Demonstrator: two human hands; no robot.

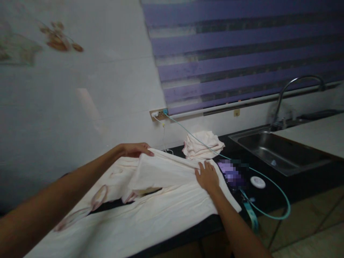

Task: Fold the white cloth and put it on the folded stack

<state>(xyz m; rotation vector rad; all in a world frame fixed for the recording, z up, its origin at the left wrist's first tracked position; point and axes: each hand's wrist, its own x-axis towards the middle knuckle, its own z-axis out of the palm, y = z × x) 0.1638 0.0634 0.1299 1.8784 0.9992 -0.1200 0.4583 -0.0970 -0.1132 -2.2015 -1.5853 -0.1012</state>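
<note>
I am watching the left hand (133,149) reaching far forward, forearm stretched out, fingers pinching the folded edge of the cream cloth (150,200) that is lying spread across the dark counter (271,197). The right hand (207,176) is lying flat and open, palm down, pressing the cloth's right edge, just beside a teal cable (268,215).

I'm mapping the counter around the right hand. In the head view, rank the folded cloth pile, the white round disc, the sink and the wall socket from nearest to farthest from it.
From the right hand, which lies flat on the spread cloth:
1. Folded cloth pile, just behind it.
2. White round disc, to its right on the dark counter.
3. Wall socket, up on the wall, behind and left.
4. Sink, far right.
The disc and the socket are near enough alike to be a loose call.
</note>
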